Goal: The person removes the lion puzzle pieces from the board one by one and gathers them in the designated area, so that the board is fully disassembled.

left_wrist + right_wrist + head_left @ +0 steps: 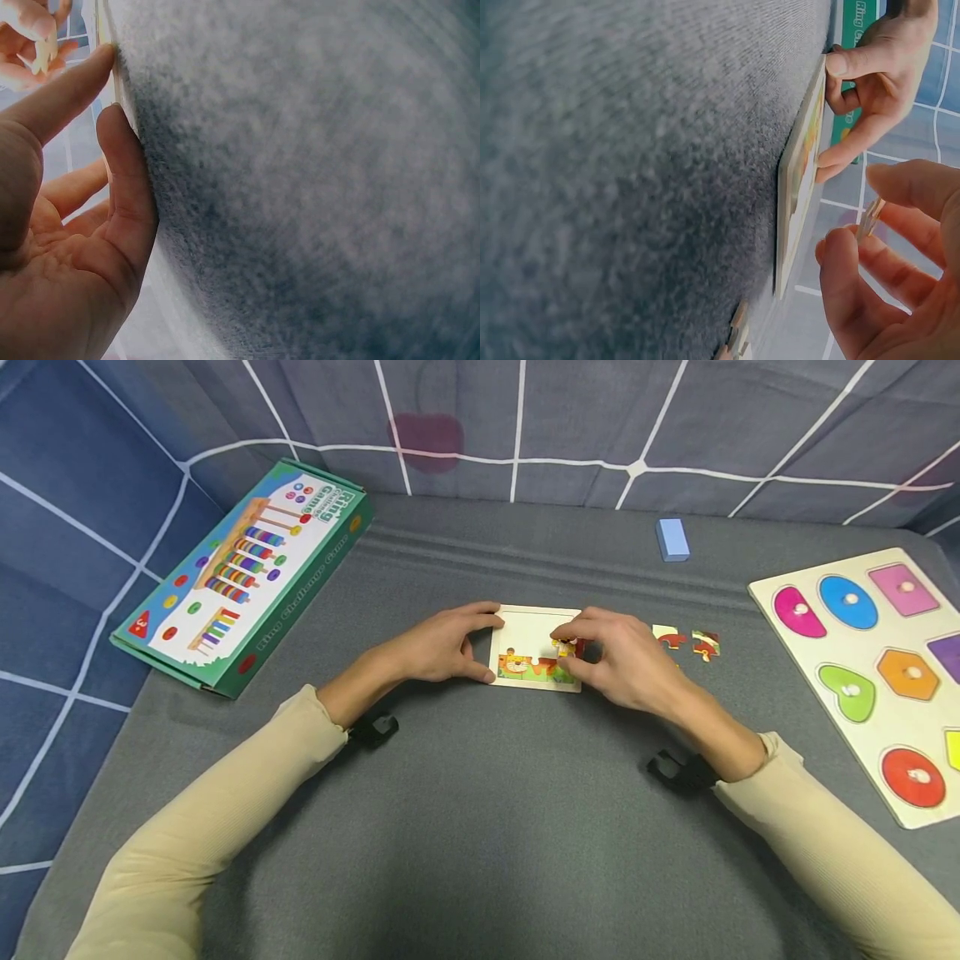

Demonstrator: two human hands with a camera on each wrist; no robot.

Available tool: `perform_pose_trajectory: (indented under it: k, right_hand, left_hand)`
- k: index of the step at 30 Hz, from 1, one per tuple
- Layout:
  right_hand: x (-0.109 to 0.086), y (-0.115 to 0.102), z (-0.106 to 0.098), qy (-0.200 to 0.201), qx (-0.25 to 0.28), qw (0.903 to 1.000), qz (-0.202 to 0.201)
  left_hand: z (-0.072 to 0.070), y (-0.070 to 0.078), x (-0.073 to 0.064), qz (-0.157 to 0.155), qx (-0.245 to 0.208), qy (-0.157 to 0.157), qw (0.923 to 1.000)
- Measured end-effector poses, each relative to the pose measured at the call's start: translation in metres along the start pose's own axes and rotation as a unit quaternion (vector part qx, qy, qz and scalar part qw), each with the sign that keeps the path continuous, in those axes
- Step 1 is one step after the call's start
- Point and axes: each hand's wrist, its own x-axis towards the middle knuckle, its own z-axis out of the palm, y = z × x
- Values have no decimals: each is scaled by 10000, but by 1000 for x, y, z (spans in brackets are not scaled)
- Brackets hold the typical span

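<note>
A shallow wooden jigsaw tray (525, 628) lies on the table, with picture pieces (516, 665) showing an animal face and green ground along its near side. At the tray's left side is my left hand (444, 647), its thumb and a finger spread apart and touching the edge near the two corners. My right hand (633, 662) pinches a small puzzle piece (869, 217) between thumb and fingertips, over the tray's right part. In the right wrist view that piece is seen nearly edge-on, raised above the tray. Loose puzzle pieces (705, 645) lie just right of the right hand.
A green Ring Challenge Game box (255, 568) stands at the back left. Behind the loose pieces sits a blue block (672, 540). A knobbed shape board (847, 647) lies at the far right. The checked cloth (570, 418) rises behind the grey table.
</note>
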Motion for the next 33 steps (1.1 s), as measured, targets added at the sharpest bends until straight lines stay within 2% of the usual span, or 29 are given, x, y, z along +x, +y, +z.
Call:
perform_pose_trajectory:
  k: [6, 23, 33]
  right_hand:
    - [-7, -3, -4, -47, -52, 9999, -115]
    - [-27, 6, -25, 223, -377, 9988, 218]
    - [-47, 13, -42, 44, -571, 9970, 512]
  left_hand:
    - [0, 0, -2, 1, -4, -9, 10000]
    - [1, 0, -2, 8, -14, 18, 10000]
    - [-1, 3, -2, -34, 45, -3, 10000]
